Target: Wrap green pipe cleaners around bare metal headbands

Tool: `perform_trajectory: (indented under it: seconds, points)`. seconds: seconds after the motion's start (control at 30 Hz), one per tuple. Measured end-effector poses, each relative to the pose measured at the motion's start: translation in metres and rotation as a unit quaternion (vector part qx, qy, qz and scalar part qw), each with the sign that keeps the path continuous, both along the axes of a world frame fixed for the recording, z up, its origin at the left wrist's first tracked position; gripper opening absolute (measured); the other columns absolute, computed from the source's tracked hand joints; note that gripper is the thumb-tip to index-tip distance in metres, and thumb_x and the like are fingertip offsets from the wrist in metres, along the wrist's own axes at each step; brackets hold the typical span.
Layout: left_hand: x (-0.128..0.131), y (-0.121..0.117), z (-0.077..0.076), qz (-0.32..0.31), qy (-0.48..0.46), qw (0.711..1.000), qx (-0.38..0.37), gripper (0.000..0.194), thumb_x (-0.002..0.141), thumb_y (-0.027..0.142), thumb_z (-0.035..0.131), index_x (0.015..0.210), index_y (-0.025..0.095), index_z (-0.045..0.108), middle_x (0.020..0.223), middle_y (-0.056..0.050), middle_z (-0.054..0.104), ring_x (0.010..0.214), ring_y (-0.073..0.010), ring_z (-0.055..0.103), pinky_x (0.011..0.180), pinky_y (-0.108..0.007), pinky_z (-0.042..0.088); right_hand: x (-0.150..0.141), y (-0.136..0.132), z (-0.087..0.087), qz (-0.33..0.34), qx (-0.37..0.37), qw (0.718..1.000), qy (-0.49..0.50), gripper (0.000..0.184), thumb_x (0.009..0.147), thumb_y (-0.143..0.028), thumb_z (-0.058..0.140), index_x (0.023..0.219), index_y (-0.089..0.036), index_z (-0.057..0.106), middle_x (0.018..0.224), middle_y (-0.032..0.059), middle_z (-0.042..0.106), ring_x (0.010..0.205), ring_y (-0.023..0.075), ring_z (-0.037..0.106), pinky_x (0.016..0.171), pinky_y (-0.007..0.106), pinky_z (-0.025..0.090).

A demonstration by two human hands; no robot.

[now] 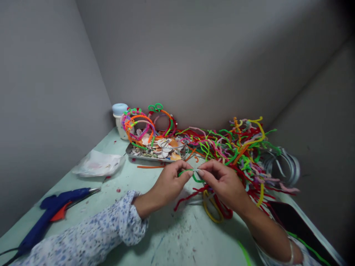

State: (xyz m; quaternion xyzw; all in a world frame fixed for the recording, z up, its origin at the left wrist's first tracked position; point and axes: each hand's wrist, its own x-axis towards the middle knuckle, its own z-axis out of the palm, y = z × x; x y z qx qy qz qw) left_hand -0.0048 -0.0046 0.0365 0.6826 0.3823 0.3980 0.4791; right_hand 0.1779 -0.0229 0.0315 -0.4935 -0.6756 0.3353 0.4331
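Single head-worn camera: faces forward and down from behind the left hand [172, 181] and right hand [229, 184], at close range, toward the pale-green tabletop [177, 232] and grey rear wall [194, 66].

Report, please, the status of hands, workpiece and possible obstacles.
Left hand, right hand: pinching, fingertips nearly meeting. Green fuzzy strand, pale piece: at fingertips. Colourful strand pile: close beside right hand.

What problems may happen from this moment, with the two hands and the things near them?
The thin green pipe cleaner might slip, as the left hand and right hand pinch at fingertips only.

The left sleeve lies close to the blue glue gun and could knock it; whether it is hot, I cannot tell.

The tangled pile of pipe cleaners could snag the right hand.
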Motion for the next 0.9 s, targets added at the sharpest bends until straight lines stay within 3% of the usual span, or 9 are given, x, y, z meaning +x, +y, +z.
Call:
perform_trajectory:
  seconds: [0.23,0.53,0.6,0.7,0.77,0.9]
  points:
    - [-0.002,0.006,0.002,-0.041,-0.015,0.994,-0.101,0.015,0.081,0.03,0.058,0.08,0.015,0.058,0.057,0.006,0.042,0.051,-0.0085,0.033,0.05,-0.023,0.027,0.0,0.003,-0.003,-0.005,0.012,1.0,-0.016,0.017,0.086,-0.035,0.06,0.084,-0.019,0.064,0.07,-0.0015,0.059,0.062,0.0124,0.05,0.057,0.024,0.04]
    - [-0.001,0.004,-0.003,0.001,0.0,0.999,-0.049,0.017,0.083,0.034,0.056,0.079,0.017,0.058,0.057,0.006,0.042,0.052,-0.0093,0.034,0.052,-0.023,0.027,0.0,0.005,-0.005,-0.007,0.044,0.998,-0.05,0.016,0.088,-0.034,0.057,0.087,-0.02,0.065,0.074,0.0002,0.064,0.065,0.0137,0.057,0.059,0.025,0.045]
    - [-0.001,0.006,-0.006,0.022,-0.009,0.998,-0.059,0.017,0.081,0.033,0.057,0.078,0.017,0.056,0.056,0.006,0.042,0.051,-0.0092,0.034,0.051,-0.023,0.027,-0.001,0.005,-0.004,-0.019,0.093,0.993,-0.075,0.014,0.088,-0.031,0.059,0.092,-0.02,0.066,0.082,0.0019,0.067,0.073,0.0155,0.061,0.065,0.026,0.048]
    - [0.0,0.01,-0.009,0.054,-0.037,0.994,-0.083,0.016,0.079,0.032,0.058,0.076,0.017,0.054,0.056,0.006,0.042,0.049,-0.0086,0.033,0.05,-0.023,0.026,-0.004,0.0,0.0,-0.077,0.246,0.958,-0.124,0.012,0.084,-0.025,0.064,0.095,-0.02,0.066,0.095,0.0052,0.069,0.092,0.0197,0.062,0.082,0.033,0.048]
    - [0.0,0.012,-0.011,0.065,-0.057,0.991,-0.1,0.016,0.079,0.032,0.058,0.076,0.018,0.052,0.055,0.007,0.042,0.048,-0.008,0.032,0.049,-0.023,0.025,-0.008,-0.005,0.001,-0.089,0.32,0.933,-0.142,0.006,0.085,-0.019,0.063,0.089,-0.021,0.066,0.087,0.0034,0.07,0.087,0.0184,0.063,0.083,0.033,0.048]
    - [-0.001,0.015,-0.013,0.076,-0.1,0.984,-0.128,0.018,0.078,0.033,0.06,0.076,0.018,0.051,0.055,0.008,0.039,0.046,-0.0066,0.03,0.046,-0.022,0.023,-0.016,-0.012,-0.005,-0.06,0.283,0.941,-0.177,0.015,0.088,-0.017,0.057,0.099,-0.02,0.067,0.092,0.0033,0.072,0.086,0.0155,0.066,0.078,0.027,0.05]
